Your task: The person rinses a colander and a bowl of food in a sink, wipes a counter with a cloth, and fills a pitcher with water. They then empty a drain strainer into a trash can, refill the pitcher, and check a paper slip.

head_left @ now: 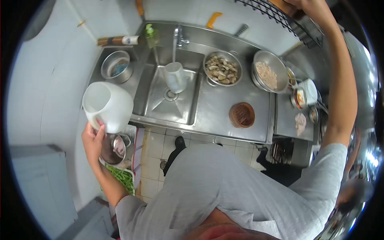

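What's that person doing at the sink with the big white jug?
A person stands at a steel sink in a kitchen. Their left hand holds a big white jug up beside the sink. Their right hand reaches up to a wire rack at the top edge. Another white jug sits in the sink under the tap. A bowl of shellfish rests on the counter.

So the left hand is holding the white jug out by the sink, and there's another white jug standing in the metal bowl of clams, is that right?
Not quite. The left hand does hold a white jug, but the other jug stands in the sink basin under the tap, not in the bowl of clams. The head view shows it.
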Tool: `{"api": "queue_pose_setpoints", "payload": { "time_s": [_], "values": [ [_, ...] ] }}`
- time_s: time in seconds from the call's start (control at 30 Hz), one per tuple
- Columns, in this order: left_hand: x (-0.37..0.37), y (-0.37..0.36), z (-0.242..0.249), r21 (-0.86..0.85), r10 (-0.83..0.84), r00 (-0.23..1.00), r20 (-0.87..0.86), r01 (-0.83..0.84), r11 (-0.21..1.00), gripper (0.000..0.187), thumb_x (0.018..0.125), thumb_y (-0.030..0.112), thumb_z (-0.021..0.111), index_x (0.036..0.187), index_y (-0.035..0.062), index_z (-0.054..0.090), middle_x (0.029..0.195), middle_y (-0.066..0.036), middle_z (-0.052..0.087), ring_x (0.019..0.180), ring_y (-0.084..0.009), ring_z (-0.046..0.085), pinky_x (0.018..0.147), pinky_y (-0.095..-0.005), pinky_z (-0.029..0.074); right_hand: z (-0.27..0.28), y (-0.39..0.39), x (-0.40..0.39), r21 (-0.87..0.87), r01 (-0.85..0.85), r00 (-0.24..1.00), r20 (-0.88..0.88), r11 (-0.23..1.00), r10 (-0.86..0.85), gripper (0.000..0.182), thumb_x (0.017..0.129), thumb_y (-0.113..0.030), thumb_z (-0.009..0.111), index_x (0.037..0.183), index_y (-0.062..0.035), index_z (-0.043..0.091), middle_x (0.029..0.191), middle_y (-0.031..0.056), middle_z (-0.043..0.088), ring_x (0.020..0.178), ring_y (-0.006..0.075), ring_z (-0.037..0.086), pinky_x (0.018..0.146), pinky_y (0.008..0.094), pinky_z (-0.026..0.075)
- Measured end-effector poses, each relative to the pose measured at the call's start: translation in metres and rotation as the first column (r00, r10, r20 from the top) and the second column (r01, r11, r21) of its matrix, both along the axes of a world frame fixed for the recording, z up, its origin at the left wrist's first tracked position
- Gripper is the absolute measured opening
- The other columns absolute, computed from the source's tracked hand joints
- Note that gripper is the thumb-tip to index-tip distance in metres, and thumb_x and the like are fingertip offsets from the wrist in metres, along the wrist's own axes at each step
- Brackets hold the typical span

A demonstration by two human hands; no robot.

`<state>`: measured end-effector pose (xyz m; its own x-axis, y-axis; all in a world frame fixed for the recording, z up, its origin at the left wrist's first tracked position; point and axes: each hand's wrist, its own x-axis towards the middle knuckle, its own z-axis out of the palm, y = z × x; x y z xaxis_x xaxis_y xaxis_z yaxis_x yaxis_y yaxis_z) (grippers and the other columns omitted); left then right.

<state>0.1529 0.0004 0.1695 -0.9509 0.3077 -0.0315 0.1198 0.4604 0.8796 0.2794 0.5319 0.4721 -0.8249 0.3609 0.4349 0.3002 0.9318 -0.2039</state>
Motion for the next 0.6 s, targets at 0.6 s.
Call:
{"api": "queue_pose_setpoints", "payload": {
  "time_s": [0.6],
  "values": [
    [-0.003,0.094,-0.02,-0.02,-0.096,0.991,0.093,0.099,0.995,0.009,0.091,0.006,0.066,0.099,0.0028,0.061,0.078,0.001,0.059,0.063,-0.0041,0.053,0.055,-0.0222,0.047,-0.25,-0.023,0.089,-0.415,-0.392,0.883,0.08,0.821,0.462,0.032,0.082,-0.017,0.074,0.108,-0.0006,0.067,0.099,0.0165,0.07,0.078,0.0314,0.068,0.074,0.039,0.055]
  ]
}}
